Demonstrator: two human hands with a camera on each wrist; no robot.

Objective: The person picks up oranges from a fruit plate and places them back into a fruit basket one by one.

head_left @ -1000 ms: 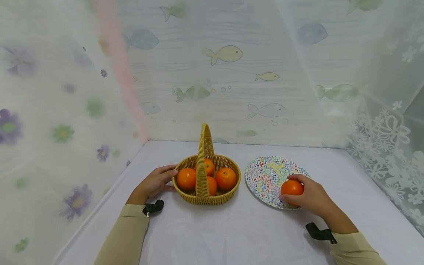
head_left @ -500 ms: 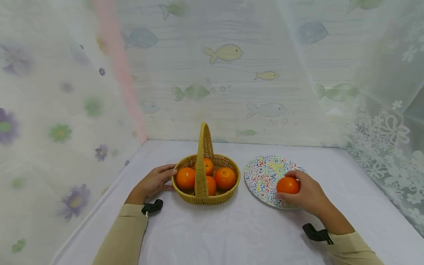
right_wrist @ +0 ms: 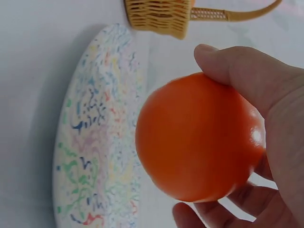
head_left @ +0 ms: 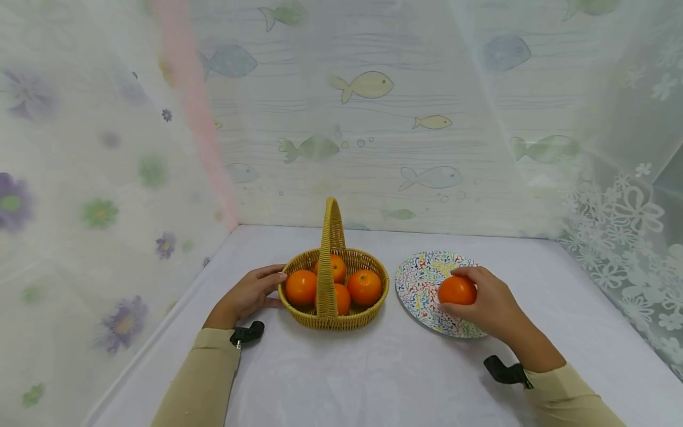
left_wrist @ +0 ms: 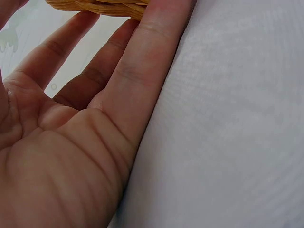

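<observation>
In the head view a yellow wicker basket with a tall arched handle holds several oranges. My left hand lies against the basket's left side, thumb at the rim; the left wrist view shows its fingers stretched out to the wicker. On the right, my right hand grips one orange between thumb and fingers, over a round plate with a multicoloured squiggle pattern. The right wrist view shows this orange large and glossy, raised off the plate.
A white cloth covers the table under basket and plate. Behind it hangs a pale curtain printed with fish, with a flowered curtain on the left. Black wrist cameras sit at both sleeves.
My right hand has lifted the orange slightly and carried it left across the plate. The left hand and the basket have stayed in place.
</observation>
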